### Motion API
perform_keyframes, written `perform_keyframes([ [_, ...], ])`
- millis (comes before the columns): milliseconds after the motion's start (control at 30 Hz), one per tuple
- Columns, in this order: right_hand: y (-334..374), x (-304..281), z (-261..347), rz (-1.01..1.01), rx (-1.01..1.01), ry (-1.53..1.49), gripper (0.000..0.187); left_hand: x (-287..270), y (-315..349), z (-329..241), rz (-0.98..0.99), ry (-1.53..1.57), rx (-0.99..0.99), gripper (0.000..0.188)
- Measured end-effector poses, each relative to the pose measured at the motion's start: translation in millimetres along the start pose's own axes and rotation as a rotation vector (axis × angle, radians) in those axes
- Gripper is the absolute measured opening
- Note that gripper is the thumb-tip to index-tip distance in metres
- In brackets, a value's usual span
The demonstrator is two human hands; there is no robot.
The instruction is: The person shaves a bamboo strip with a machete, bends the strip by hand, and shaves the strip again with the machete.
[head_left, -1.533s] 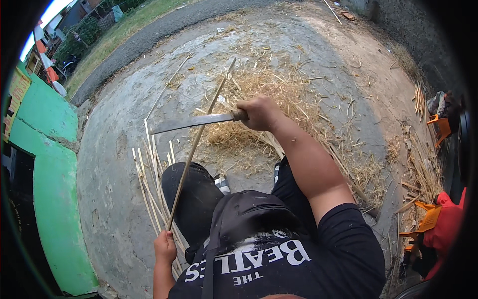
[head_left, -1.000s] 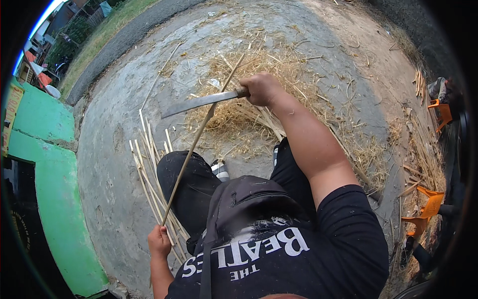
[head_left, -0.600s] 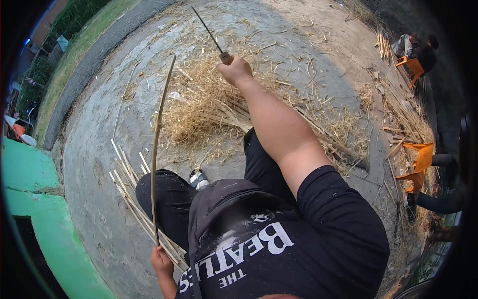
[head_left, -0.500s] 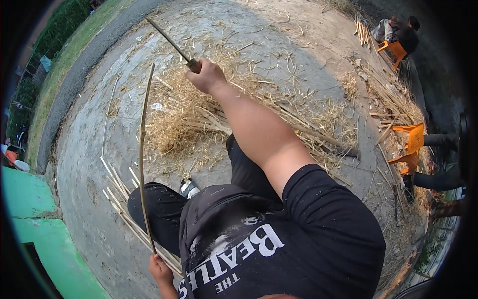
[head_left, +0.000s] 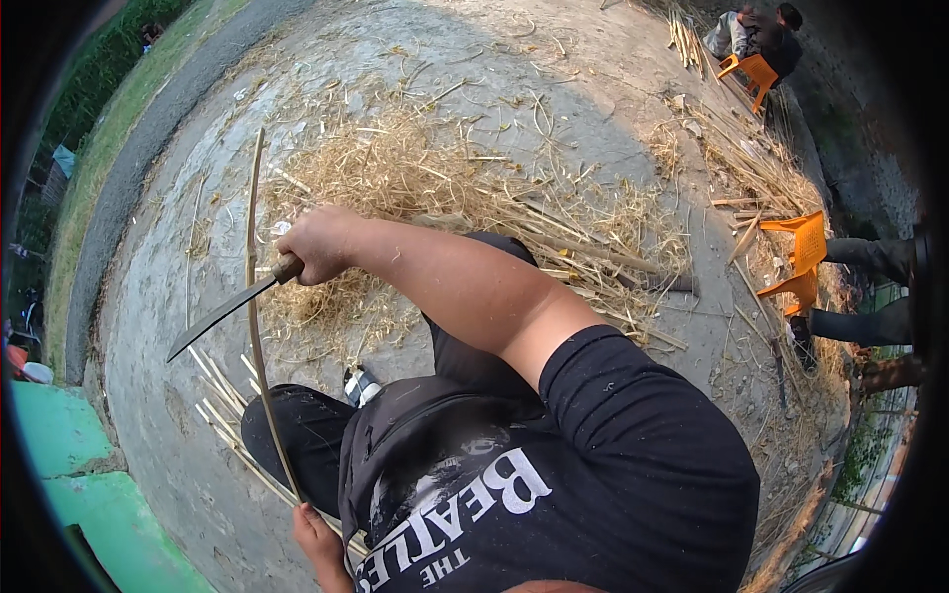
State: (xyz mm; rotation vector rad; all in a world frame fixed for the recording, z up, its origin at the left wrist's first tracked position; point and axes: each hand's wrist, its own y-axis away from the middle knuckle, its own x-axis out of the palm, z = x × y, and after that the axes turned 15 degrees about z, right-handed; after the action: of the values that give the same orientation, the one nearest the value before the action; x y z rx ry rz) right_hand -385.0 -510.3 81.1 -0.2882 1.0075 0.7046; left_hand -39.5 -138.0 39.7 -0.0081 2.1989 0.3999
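Our right hand (head_left: 318, 242) is clenched round the handle of a long knife (head_left: 222, 311), its blade laid against a thin bamboo strip (head_left: 259, 306). Our left hand (head_left: 321, 534), near us, is closed on the strip's lower end. More strips (head_left: 222, 415) lie on the concrete floor (head_left: 593, 89), beside straw shavings (head_left: 395, 178).

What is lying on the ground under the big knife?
Under the knife lie thin split sticks on bare concrete. The dark trouser leg covers their far ends.
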Motion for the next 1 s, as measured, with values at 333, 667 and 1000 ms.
perform_keyframes([
  [333,-12,1,-23,0.098,0.224,0.084,0.022,4,-2,-8,-0.061,-0.189,0.066,0.048],
  [667,-6,2,10,0.211,0.154,0.194,0.023,-3,0,-17,0.063,-0.003,-0.014,0.052],
  [1000,-27,20,-20,0.017,0.31,0.023,0.02,-6,-2,-14,0.041,-0.038,0.022,0.05],
])
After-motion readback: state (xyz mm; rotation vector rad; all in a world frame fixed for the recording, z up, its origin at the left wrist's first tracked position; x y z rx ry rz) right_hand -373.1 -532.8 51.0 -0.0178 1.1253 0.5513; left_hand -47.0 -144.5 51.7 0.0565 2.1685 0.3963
